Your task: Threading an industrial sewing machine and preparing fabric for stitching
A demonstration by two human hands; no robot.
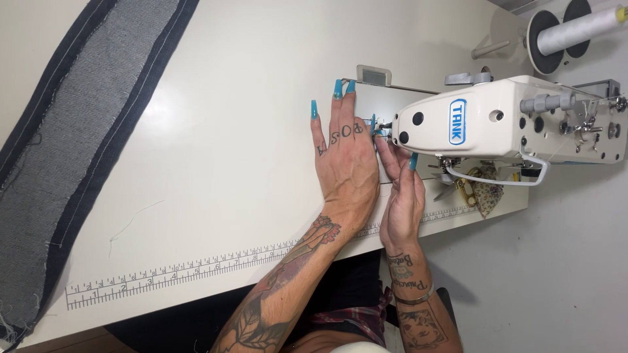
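My left hand [345, 157], with long turquoise nails, lies flat and spread on the white sewing table [248, 98], its fingertips beside the needle plate [374, 98]. My right hand [402, 196] reaches under the head of the white sewing machine [510, 121], fingertips at the needle area [381, 133] next to my left index finger. Those fingertips are partly hidden, so I cannot see whether they pinch anything. No fabric lies under the needle.
A long denim strip [65, 131] with light stitching lies along the table's left side. A printed ruler [176, 271] runs along the near edge, with a loose thread [131, 219] beside it. Scissors and a small patterned pouch [481, 193] sit under the machine; thread cones [575, 29] stand behind.
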